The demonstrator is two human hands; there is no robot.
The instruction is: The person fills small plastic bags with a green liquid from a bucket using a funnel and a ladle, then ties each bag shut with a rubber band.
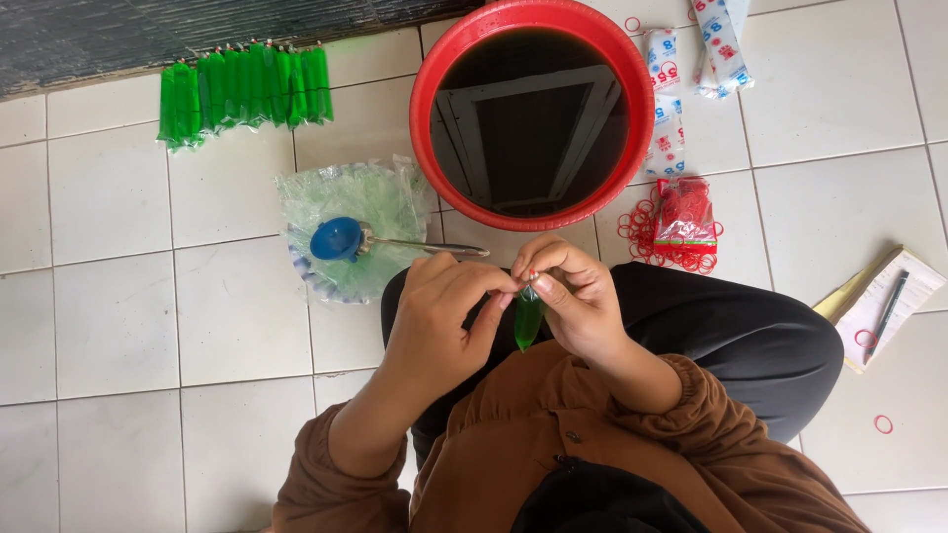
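A small plastic pouch of green liquid [528, 318] hangs between my hands over my lap. My left hand [441, 314] pinches its neck from the left. My right hand [576, 296] grips the top from the right, with a red rubber band at the fingertips. Both hands touch each other at the pouch's top. A red basin [423, 94] of dark liquid stands on the tiles just beyond my hands.
A row of filled green pouches [245, 91] lies at the far left. A blue funnel [337, 238] and a metal spoon [427, 246] rest on a pile of empty bags [360, 202]. Red rubber bands [679, 225], white packets [665, 94], a notepad [884, 301] and pen [889, 311] lie right.
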